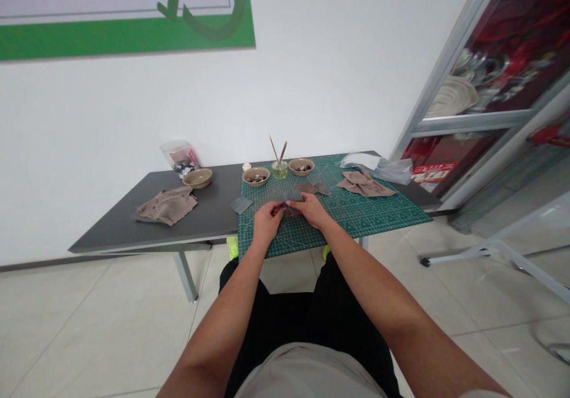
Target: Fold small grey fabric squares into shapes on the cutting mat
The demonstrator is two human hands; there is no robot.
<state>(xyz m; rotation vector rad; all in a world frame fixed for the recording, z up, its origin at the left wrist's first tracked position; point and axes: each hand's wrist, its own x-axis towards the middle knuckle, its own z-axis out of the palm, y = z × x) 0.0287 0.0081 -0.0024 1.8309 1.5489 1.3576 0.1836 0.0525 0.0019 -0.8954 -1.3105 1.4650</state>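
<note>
Left hand (267, 223): fingers curled inward, thumb and fingertips pinching the near edge of the held piece, knuckles up
Right hand (309, 210): angled in from the other side, fingertips meeting the left hand's and pinching the same piece; the exact finger placement is too small to tell
Held piece: a dark grey sheet (292, 195), thin, flat and matte, with straight edges, rising just above the fingertips of both hands, over the mat
Cutting mat: a green gridded cutting mat (378, 216), flat and smooth with pale printed lines, directly beneath both hands
Loose pieces: a grey square (241, 205) just beyond the mat's left edge; two brownish pieces (313, 188) lying close together on the mat, near the right hand
Vessels: two tan ceramic bowls (256, 176) holding small dark bits at the mat's far edge, with a small glass (279, 170) of yellowish liquid between them, two thin sticks (276, 150) leaning in it
Cloths: crumpled taupe cloths, one (167, 205) on the dark grey table (209, 208), left of the mat, another (365, 184) on the mat's far right
Other items: a third tan bowl (197, 177) and a clear plastic bag (179, 158) of dark and white pieces at the table's left, by the white wall (98, 148)
</note>
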